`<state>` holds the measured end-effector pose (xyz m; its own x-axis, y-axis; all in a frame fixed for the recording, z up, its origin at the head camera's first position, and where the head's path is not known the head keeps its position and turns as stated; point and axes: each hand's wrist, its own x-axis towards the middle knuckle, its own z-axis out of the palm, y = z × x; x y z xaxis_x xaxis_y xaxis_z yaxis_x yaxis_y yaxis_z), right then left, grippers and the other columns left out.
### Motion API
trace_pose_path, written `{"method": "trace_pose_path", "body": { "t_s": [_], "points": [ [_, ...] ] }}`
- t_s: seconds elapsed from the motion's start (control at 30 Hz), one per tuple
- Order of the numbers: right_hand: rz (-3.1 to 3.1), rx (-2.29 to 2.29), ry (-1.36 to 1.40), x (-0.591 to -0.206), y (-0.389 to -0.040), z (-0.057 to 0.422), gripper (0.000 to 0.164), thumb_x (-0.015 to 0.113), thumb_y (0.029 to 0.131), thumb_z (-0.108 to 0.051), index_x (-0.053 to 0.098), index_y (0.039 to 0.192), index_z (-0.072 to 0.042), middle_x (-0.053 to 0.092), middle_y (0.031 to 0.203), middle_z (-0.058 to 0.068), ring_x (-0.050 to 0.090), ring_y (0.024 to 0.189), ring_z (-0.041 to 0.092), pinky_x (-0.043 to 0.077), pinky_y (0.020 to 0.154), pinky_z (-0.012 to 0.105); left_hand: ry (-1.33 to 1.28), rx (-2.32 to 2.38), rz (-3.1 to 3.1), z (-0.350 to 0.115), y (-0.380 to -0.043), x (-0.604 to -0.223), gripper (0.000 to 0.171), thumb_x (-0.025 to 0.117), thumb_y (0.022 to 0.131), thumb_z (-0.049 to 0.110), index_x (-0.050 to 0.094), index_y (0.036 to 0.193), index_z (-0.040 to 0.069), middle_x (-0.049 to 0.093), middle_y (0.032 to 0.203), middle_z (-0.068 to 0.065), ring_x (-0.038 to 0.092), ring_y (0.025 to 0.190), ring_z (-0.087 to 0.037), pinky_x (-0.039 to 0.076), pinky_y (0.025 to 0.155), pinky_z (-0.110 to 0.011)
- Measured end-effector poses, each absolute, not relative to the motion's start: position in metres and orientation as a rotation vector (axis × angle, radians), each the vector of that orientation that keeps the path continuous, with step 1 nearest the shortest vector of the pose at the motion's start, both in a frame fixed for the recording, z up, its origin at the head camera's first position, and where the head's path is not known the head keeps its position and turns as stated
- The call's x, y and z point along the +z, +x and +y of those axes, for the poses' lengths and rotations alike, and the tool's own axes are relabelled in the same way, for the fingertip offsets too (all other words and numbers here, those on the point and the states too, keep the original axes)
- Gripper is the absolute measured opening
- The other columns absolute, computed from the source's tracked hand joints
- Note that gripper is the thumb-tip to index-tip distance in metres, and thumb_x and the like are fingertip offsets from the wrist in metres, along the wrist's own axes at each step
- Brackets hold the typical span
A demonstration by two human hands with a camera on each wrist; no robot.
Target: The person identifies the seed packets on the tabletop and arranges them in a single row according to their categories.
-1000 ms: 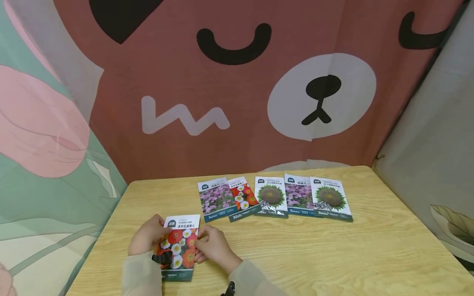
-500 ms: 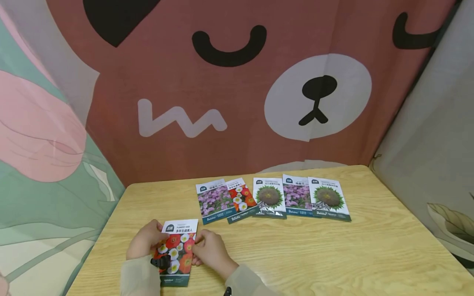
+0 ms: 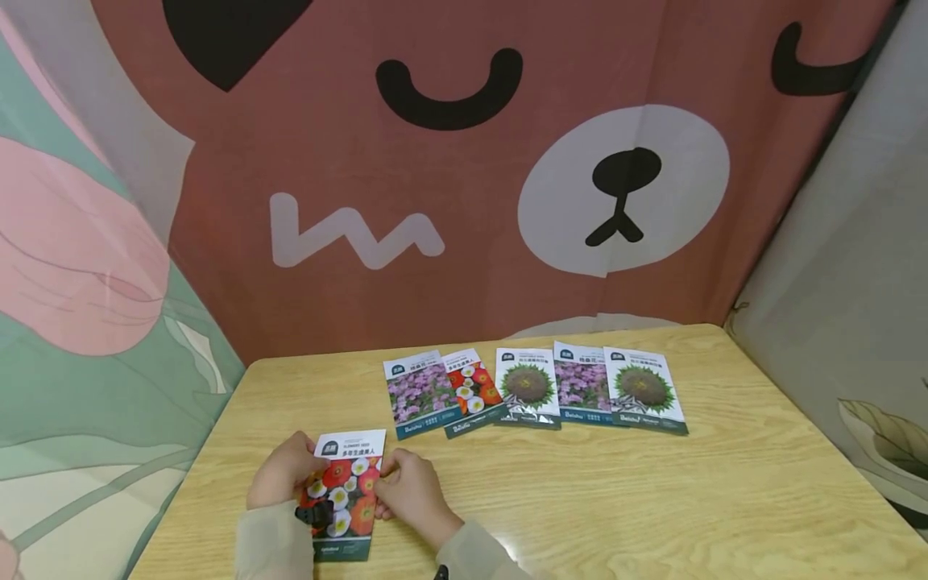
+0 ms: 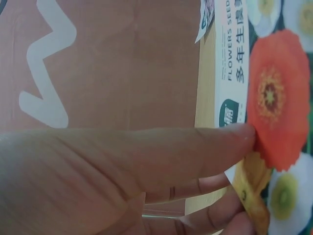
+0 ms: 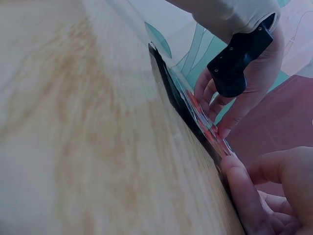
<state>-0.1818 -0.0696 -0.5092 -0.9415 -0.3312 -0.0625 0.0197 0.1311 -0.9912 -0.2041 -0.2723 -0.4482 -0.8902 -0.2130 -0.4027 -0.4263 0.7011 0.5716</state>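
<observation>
- The poppy packet (image 3: 348, 491) sat toward the left edge of the worktop (image 3: 652, 499), printed front up, between my hands. Whether its whole underside met the wood, I couldn't tell.
- Its long axis ran away from me toward the far edge, top leaning slightly right.
- My left hand (image 3: 286, 467) gripped its left side near the top corner, thumb (image 4: 210, 142) over the front, fingers behind. My right hand (image 3: 415, 485) pinched the opposite long side, a little closer to me. Neither was nearer; both touched.
- Along the far edge, beyond my fingers and rightward: a purple-flower packet (image 3: 420, 395) overlapping a second poppy packet (image 3: 474, 387), a green-rimmed flower packet (image 3: 527, 387), another purple-flower packet (image 3: 580, 387), and a rightmost packet (image 3: 644, 387) partly over that one, green-rimmed flower again.
- Lettering in hand: "FLOWERS SEED" beside 多年生虞美人, dark badge (image 4: 229, 113) at the top left; bottom strip too small to read.
- "Beishu" seemed legible on the bottom strip of the first purple one and of the rightmost.
</observation>
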Motion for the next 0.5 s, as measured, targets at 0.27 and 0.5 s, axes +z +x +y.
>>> {"method": "trace_pose_path", "body": {
  "t_s": [0.27, 0.5],
  "points": [
    [2.168, -1.895, -0.302, -0.5090, -0.1818, -0.0706, 0.016, 0.068, 0.086, 0.008, 0.058, 0.088, -0.005, 0.061, 0.052, 0.000, 0.058, 0.040, 0.007, 0.053, 0.042, 0.025, -0.463, 0.940, 2.630, -0.2692, -0.2043, -0.4469, 0.027, 0.067, 0.093, 0.004, 0.047, 0.102, -0.011, 0.055, 0.089, -0.021, 0.056, 0.083, -0.034, 0.052, 0.073, -0.040],
    [2.199, -1.879, -0.297, -0.5114, -0.1814, -0.0715, 0.017, 0.068, 0.085, 0.009, 0.058, 0.087, -0.005, 0.060, 0.051, -0.001, 0.058, 0.039, 0.008, 0.052, 0.041, 0.025, -0.468, 0.917, 2.626, -0.2698, -0.2060, -0.4503, 0.029, 0.067, 0.093, 0.002, 0.044, 0.104, -0.011, 0.056, 0.090, -0.023, 0.059, 0.084, -0.035, 0.055, 0.077, -0.044]
  ]
}}
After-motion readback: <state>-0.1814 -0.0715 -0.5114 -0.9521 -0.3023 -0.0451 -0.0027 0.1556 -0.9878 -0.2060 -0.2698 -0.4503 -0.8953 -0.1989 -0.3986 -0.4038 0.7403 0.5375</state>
